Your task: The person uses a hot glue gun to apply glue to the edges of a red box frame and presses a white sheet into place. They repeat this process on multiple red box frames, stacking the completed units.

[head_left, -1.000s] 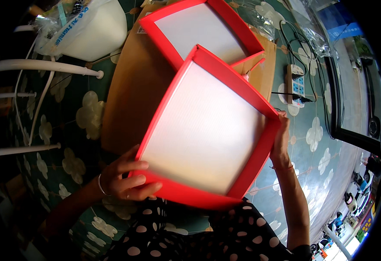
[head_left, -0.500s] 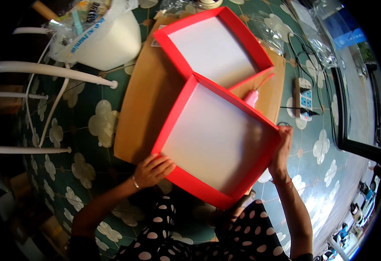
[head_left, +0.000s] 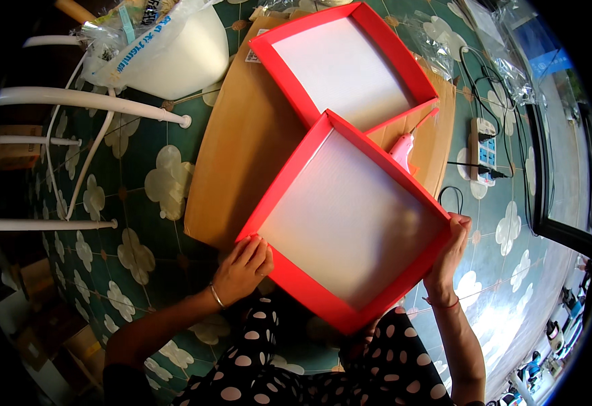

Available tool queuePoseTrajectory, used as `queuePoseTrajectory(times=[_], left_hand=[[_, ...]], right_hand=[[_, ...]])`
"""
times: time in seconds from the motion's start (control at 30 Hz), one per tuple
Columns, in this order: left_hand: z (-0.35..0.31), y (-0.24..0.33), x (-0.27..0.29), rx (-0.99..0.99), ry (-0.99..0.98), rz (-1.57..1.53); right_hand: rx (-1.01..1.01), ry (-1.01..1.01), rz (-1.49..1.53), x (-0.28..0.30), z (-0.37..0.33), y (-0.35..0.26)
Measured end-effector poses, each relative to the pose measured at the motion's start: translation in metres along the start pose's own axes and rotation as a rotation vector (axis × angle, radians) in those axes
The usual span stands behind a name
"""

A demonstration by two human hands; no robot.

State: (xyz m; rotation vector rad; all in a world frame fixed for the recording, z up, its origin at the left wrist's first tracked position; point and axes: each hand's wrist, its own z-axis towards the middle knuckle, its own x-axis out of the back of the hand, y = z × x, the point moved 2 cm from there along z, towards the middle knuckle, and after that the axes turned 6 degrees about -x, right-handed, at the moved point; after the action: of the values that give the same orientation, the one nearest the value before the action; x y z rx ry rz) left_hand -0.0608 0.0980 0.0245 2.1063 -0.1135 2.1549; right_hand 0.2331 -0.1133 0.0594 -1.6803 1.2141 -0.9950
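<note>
Between my two hands is a shallow red box (head_left: 350,216) with a whitish inside, held turned at an angle above my knees. My left hand (head_left: 243,267) has its fingers closed over the rim at the box's left corner. At the right corner my right hand (head_left: 450,250) grips the wall, thumb and fingers round the edge. A second red box (head_left: 350,64), also white inside, lies beyond it on a sheet of brown cardboard (head_left: 232,155). A pink glue gun (head_left: 401,149) rests on the cardboard, right of where the boxes meet.
A white power strip (head_left: 484,152) with black cables lies on the green patterned floor at right, near a black-framed panel (head_left: 560,230). White rack legs (head_left: 93,103) and a white tub (head_left: 188,57) with plastic bags stand at left. Clear plastic wrap (head_left: 438,57) lies at the far right.
The near red box has shifted slightly to the right and turned a little, both hands moving with it. More of the glue gun shows now. The whole view has shifted slightly.
</note>
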Motion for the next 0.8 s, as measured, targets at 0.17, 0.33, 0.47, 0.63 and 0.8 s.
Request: queuePoseTrajectory(times=[0.17,0.33,0.47,0.63,0.8], left_hand=[[0.008,-0.005,0.009,-0.089,-0.104,0.013],[0.01,-0.014,0.008,-0.14,-0.12,-0.021],[0.016,-0.015,0.009,-0.174,-0.28,-0.104],[0.022,-0.009,0.016,-0.163,-0.348,-0.1],[0.022,0.005,0.023,-0.005,-0.38,0.025]], right_hand=[[0.009,-0.002,0.033,-0.004,-0.002,-0.005],[0.037,0.01,0.002,-0.005,-0.009,-0.014],[0.087,-0.006,-0.054,-0.008,-0.015,-0.024],[0.095,-0.039,-0.058,-0.01,-0.016,-0.031],[0.204,-0.017,-0.18,-0.002,-0.011,-0.016]])
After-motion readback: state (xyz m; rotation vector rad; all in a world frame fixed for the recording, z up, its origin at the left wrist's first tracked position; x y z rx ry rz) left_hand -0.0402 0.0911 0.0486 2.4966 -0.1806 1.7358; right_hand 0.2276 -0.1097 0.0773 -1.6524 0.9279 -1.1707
